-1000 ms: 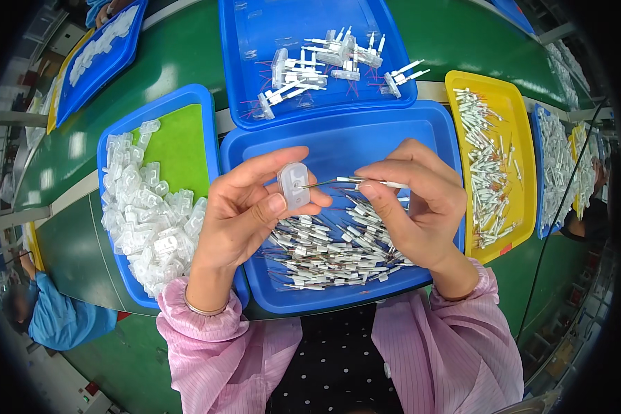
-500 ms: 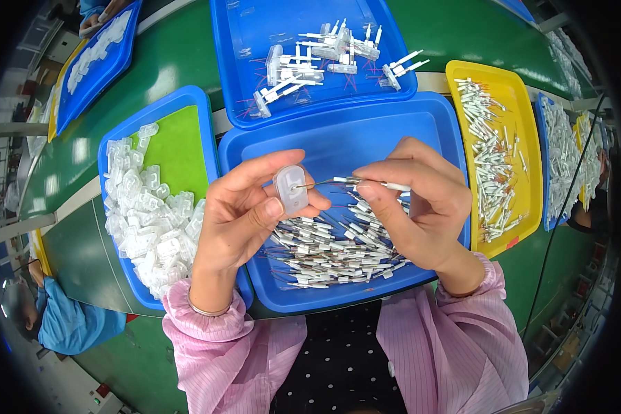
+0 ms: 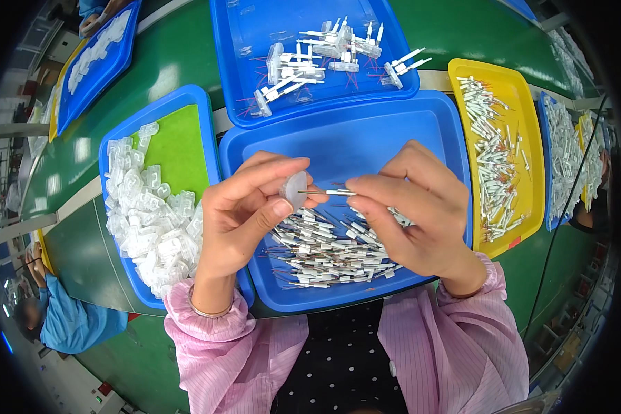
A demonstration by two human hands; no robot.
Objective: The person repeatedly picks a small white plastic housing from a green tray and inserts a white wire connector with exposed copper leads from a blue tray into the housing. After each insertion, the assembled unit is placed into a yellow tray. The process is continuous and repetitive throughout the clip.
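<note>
Between thumb and fingers, my left hand (image 3: 245,207) grips a translucent plastic cap (image 3: 294,190), tilted nearly edge-on. My right hand (image 3: 414,207) pinches a thin wired connector (image 3: 338,192) with a white sleeve. The wire end of this piece meets the cap's right-hand face; how deep it sits I cannot tell. Both hands are over a blue tray (image 3: 421,110), where a heap of similar white-sleeved wired connectors (image 3: 331,255) lies below them.
On the left, a blue tray with a green liner (image 3: 179,145) holds many translucent caps (image 3: 152,228). Beyond, another blue tray (image 3: 255,76) carries caps fitted with white connectors (image 3: 338,48). A yellow tray (image 3: 497,238) of connectors stands right. A person in blue (image 3: 83,314) sits at lower left.
The cap has turned from showing its flat face to nearly edge-on. My right hand has come slightly left, bringing the connector nearer the cap, and the wire now looks straighter.
</note>
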